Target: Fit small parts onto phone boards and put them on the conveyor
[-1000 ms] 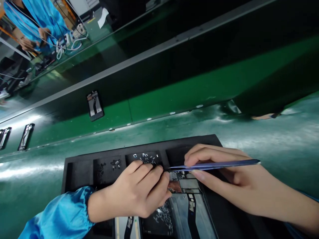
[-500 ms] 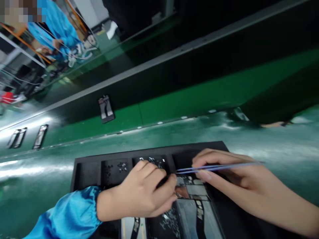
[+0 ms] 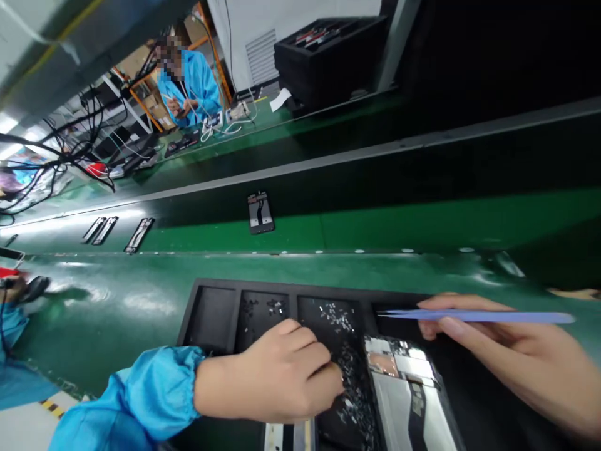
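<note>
Left hand, fingers curled, hold unconfirmed, sits among small screws in the black foam tray; right hand grips blue tweezers — long axis left-right, tips left, beyond the phone housing.

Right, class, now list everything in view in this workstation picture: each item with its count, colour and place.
foam tray: 1, black, on the green belt, divided into compartments
small metal parts: many, silver, scattered in the tray compartments
opened phone assembly: 1, silver with a copper patch, in the tray
phone-like units: 4, black and silver, in a row farther along the belt
green belt: 1, green, under the tray
stacked crates: black, at the far side
co-worker: 1, blue smock, far side
tweezers: 1 pair, blue, in the right hand
left hand: 1, blue sleeve, over the small metal parts
right hand: 1, at the tray's right
</note>
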`<act>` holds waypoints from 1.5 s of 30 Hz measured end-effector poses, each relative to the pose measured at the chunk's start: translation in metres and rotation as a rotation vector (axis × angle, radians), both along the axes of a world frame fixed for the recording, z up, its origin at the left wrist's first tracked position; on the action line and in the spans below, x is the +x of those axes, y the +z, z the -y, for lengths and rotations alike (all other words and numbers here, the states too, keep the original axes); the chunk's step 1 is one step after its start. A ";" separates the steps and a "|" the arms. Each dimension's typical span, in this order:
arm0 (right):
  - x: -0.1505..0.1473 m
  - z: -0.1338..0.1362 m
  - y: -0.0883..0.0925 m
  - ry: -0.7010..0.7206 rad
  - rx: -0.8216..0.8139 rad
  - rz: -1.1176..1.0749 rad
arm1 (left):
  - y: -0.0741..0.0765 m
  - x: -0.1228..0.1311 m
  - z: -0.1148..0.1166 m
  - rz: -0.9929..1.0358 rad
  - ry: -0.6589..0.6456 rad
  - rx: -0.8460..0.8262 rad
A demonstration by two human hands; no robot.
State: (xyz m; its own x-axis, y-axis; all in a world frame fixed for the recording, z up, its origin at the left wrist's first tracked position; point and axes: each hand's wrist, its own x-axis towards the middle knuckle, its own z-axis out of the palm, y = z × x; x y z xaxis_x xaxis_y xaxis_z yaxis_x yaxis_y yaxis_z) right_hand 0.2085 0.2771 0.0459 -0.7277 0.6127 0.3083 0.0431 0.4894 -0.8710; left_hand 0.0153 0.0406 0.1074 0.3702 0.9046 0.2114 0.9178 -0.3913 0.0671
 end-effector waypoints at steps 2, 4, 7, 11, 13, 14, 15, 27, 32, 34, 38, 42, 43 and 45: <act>0.007 0.003 0.000 -0.012 0.030 0.036 | 0.003 -0.002 0.028 0.020 0.009 -0.041; 0.010 0.011 0.006 -0.036 0.029 0.107 | 0.000 -0.002 0.054 0.015 0.026 -0.033; -0.003 0.029 0.026 0.001 0.022 0.161 | -0.013 -0.003 0.081 -0.061 0.014 -0.075; -0.045 0.049 0.048 0.244 0.064 0.218 | -0.032 -0.004 0.091 -0.098 -0.033 -0.132; -0.062 0.053 0.048 0.328 0.084 0.274 | -0.038 -0.005 0.091 -0.083 -0.032 -0.081; -0.068 0.054 0.045 0.357 0.083 0.306 | -0.040 -0.005 0.091 -0.074 -0.025 -0.053; -0.072 0.054 0.042 0.372 0.079 0.336 | -0.041 -0.005 0.091 -0.064 -0.015 -0.025; -0.090 0.071 0.046 0.298 0.218 0.318 | -0.051 -0.004 0.098 0.052 0.087 0.060; -0.106 0.084 0.042 0.400 0.256 0.289 | -0.055 -0.001 0.098 0.070 0.088 0.067; -0.111 0.088 0.035 0.421 0.252 0.275 | -0.056 0.000 0.098 0.076 0.092 0.060; -0.116 0.093 0.026 0.431 0.249 0.244 | -0.054 -0.002 0.096 0.090 0.081 0.078; -0.114 0.096 0.024 0.452 0.253 0.223 | -0.049 -0.006 0.094 0.074 0.002 0.138; -0.113 0.096 0.025 0.459 0.249 0.224 | -0.049 -0.006 0.094 0.071 -0.014 0.147; -0.110 0.099 0.027 0.476 0.243 0.224 | -0.049 -0.006 0.094 0.072 -0.018 0.149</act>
State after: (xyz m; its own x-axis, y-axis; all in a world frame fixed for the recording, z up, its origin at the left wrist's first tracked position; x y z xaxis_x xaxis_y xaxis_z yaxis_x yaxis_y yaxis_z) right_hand 0.0984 0.1786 0.0728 -0.9696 0.1325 0.2057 -0.0605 0.6850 -0.7261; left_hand 0.0097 -0.0539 0.0582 0.3653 0.8543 0.3697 0.9054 -0.4184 0.0721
